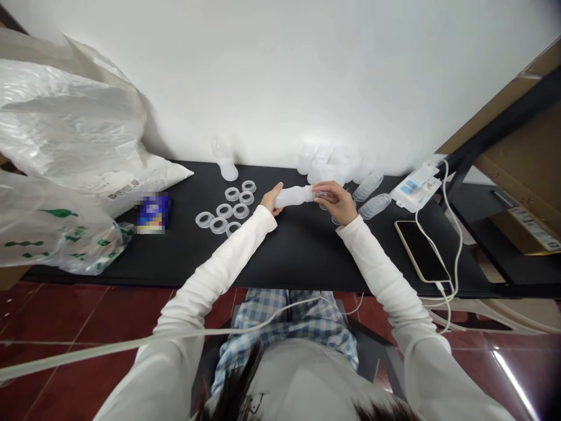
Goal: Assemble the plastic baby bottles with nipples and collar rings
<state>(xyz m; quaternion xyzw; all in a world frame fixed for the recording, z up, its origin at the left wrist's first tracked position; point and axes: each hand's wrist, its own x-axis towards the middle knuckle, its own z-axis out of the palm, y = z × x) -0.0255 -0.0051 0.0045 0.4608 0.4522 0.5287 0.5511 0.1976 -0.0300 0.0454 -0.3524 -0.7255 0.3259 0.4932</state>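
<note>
Above the middle of the black table (pixel 302 251) I hold a frosted white plastic bottle (pixel 294 196) lying sideways. My left hand (pixel 270 200) grips its base end, fingers wrapped round it. My right hand (pixel 336 200) is closed at the bottle's neck end, fingers pinched round a small clear part I cannot make out. Several translucent rings (pixel 228 211) lie on the table just left of my left hand. Behind them an upright bottle (pixel 224 159) stands near the wall.
More white bottles (pixel 328 161) cluster at the wall; stacks of clear caps (pixel 372 196) lie right of my hands. A phone (pixel 421 250) on a white cable, a white box (pixel 415 187), a blue packet (pixel 153 213) and big plastic bags (pixel 65 175) are also there. A shelf stands at right.
</note>
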